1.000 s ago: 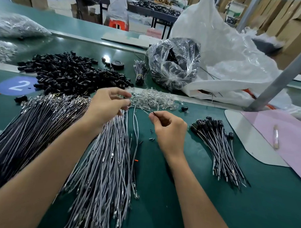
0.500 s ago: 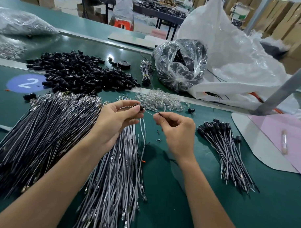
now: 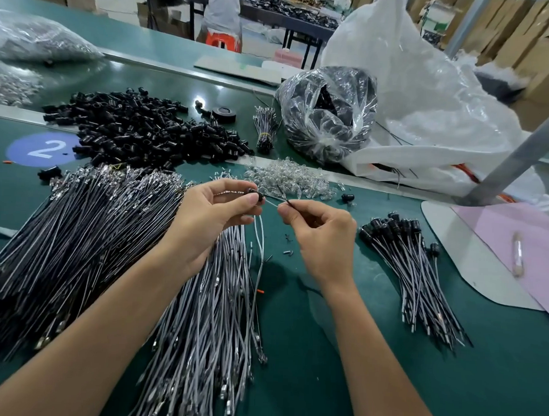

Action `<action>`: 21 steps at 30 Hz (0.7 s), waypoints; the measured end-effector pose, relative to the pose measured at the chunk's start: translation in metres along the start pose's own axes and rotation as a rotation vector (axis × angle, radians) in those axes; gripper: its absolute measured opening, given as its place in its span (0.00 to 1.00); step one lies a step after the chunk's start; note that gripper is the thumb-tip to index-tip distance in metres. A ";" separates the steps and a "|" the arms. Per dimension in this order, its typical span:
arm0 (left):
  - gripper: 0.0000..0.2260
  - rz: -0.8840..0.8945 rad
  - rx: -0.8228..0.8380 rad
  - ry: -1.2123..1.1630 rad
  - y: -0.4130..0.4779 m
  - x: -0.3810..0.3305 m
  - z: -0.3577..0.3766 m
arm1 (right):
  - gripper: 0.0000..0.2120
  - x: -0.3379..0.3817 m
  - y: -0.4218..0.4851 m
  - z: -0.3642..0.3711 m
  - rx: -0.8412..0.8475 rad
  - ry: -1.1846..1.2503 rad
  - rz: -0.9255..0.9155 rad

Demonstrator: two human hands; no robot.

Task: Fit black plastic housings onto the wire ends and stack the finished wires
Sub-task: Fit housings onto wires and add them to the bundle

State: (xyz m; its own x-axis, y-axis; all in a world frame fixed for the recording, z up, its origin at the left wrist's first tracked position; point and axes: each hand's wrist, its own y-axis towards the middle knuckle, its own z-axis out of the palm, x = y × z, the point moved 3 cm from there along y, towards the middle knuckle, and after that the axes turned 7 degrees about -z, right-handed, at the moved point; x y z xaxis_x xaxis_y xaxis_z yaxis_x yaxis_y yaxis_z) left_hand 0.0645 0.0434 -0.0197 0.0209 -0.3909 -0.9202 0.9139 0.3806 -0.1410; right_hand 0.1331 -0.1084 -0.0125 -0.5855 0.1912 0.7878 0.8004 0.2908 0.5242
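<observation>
Pinched between thumb and fingers (image 3: 248,203) of the left hand (image 3: 210,218): one black housing (image 3: 257,194), a small ribbed plastic barrel, raised just above the surface. Nipped in the curled fingers (image 3: 285,213) of the right hand (image 3: 322,237): a thin wire end (image 3: 288,202), bare metal tip aimed at the housing, touching it or just short of it, cannot tell which. Below the two hands, a pale grey wire (image 3: 259,238) hanging in a loose curve. Beneath the left wrist, a fanned heap of grey wires (image 3: 207,314), matte, tipped with bright crimped metal. Left of that, a thicker sheaf of black wires (image 3: 79,232). Right of the right hand, the finished stack (image 3: 414,275): dark wires lying roughly parallel, housings bunched at the far end. Farther back, a loose mound of black housings (image 3: 139,131), glossy and tubular, beside a glittering scatter of clear parts (image 3: 286,177). Underneath everything, a smooth dark-green surface (image 3: 323,380) bearing a blue round sticker (image 3: 42,148) marked 2. Beyond, a crinkled clear bag (image 3: 326,113) of black pieces, a big white sack (image 3: 426,104), a pink sheet (image 3: 514,241), cardboard boxes (image 3: 537,36), and another person (image 3: 222,13) standing in the background.
</observation>
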 end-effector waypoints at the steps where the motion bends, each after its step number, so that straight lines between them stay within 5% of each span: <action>1: 0.14 0.006 0.002 -0.002 0.000 0.000 0.000 | 0.03 0.000 0.000 0.000 -0.010 0.006 0.004; 21: 0.12 0.021 0.068 0.202 0.000 0.006 0.003 | 0.04 -0.002 -0.001 0.004 0.091 0.099 0.023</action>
State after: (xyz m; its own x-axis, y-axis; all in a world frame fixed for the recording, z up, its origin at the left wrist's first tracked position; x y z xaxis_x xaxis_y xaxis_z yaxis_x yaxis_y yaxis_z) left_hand 0.0653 0.0384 -0.0243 -0.0352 -0.2050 -0.9781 0.9395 0.3268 -0.1023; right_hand 0.1331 -0.1051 -0.0159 -0.5483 0.1066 0.8295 0.7956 0.3721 0.4781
